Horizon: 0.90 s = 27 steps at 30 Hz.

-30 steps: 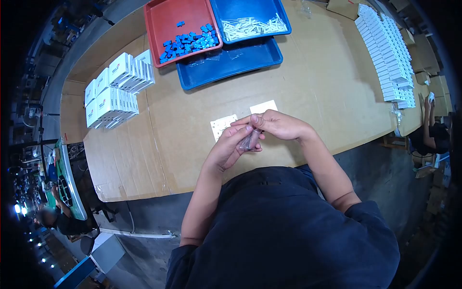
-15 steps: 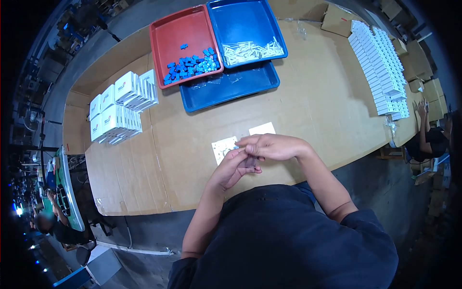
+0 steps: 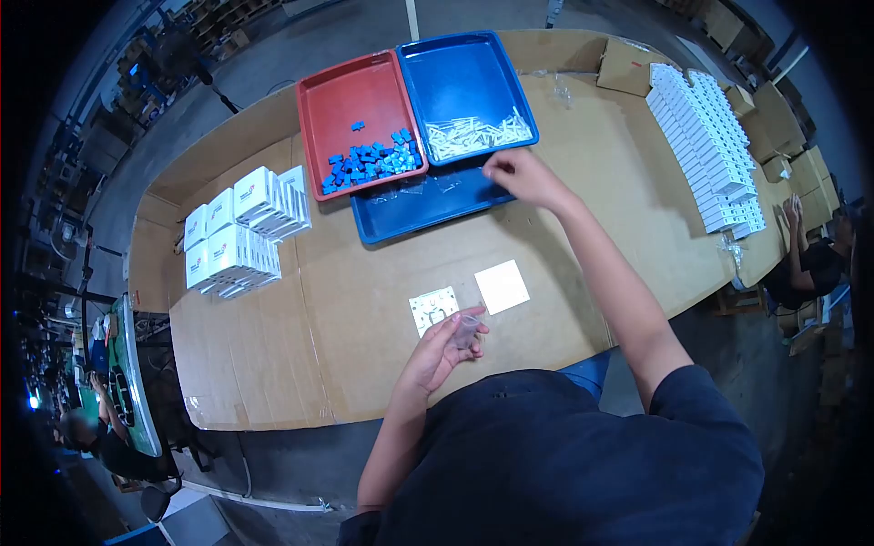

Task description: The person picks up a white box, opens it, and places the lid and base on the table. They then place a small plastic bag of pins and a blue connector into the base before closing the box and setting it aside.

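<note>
My left hand (image 3: pixel 435 358) holds a small clear plastic bag (image 3: pixel 467 333) between thumb and fingers, low over the table. Just beyond it lies a white printed card (image 3: pixel 431 310) with dark marks, partly covered by my fingers. A blank white card (image 3: pixel 502 287) is to the right of it. My right hand (image 3: pixel 528 179) is over the right edge of the lower blue tray (image 3: pixel 428 217), below the upper blue tray (image 3: pixel 460 77) of thin white sticks (image 3: pixel 480 134). Its fingers are curled together, and whatever they may hold is hidden.
A red tray (image 3: pixel 350 96) contains several small blue pieces (image 3: pixel 369 164). Stacked white boxes (image 3: pixel 232 250) stand at the left; long rows of white boxes (image 3: pixel 706 150) line the right. Co-workers sit beyond both sides of the cardboard-covered table (image 3: pixel 273 364).
My hands were together over the cards. The right has moved away and up to the blue trays, uncovering the blank card. The left stays low, with the clear bag now visible.
</note>
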Tool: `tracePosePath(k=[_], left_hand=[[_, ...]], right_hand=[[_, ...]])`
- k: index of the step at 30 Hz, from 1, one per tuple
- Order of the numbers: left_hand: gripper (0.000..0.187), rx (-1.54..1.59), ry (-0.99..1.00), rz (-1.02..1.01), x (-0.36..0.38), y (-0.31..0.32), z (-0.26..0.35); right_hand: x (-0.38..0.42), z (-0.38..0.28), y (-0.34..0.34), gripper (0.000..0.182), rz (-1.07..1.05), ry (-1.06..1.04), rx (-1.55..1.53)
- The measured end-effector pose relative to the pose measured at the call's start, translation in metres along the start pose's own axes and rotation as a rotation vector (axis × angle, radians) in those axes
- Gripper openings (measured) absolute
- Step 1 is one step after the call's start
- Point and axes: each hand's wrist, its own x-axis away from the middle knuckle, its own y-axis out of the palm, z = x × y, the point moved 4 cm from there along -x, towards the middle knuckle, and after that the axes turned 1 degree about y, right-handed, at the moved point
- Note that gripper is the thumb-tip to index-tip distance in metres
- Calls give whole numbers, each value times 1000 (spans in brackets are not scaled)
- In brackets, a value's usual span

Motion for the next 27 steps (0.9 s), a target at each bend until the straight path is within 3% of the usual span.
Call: tracePosePath(k=[3,4,6,12,27], left_hand=[[54,18,-22,21,5,-3,-8],[54,31,-33,30,7,-3,-10],[55,34,-38,47,12,-2,-11],[53,0,-12,99,20,-5,-6],[54,-27,-36,86,14,2,-8]], right_hand=[[-45,10,-16,18,210,-46,372],[-54,11,-17,18,214,-52,372],[-71,16,-15,18,185,-36,669],[-93,19,-1,13,225,34,899],[-108,38,3,11,215,-111,823]])
